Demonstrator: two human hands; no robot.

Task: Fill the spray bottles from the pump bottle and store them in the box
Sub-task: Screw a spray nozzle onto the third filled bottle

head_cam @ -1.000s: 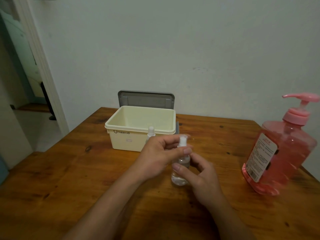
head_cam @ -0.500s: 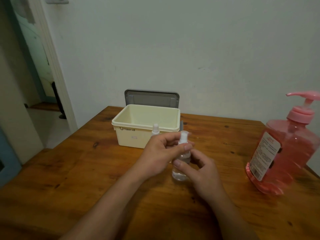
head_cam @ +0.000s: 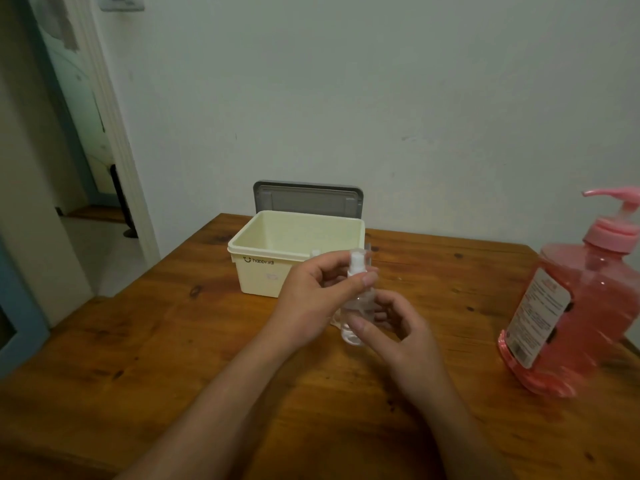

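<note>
Pump bottle point(head_cam: 581, 306): pink, upright at the far right of the surface point(head_cam: 138, 358), well apart from the box point(head_cam: 263, 275).
Box: cream and open, and we see its grey lid point(head_cam: 308, 199) standing behind it.
Left hand point(head_cam: 311, 299): pinches the white top of the spray bottle point(head_cam: 356, 306).
Right hand point(head_cam: 405, 337): curled round its clear body.
Spray bottle: we find it upright between both hands, just in front of the box.

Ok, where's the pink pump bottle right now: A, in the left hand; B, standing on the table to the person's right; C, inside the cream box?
B: the pink pump bottle stands on the wooden table, at the right edge of the view.
</note>
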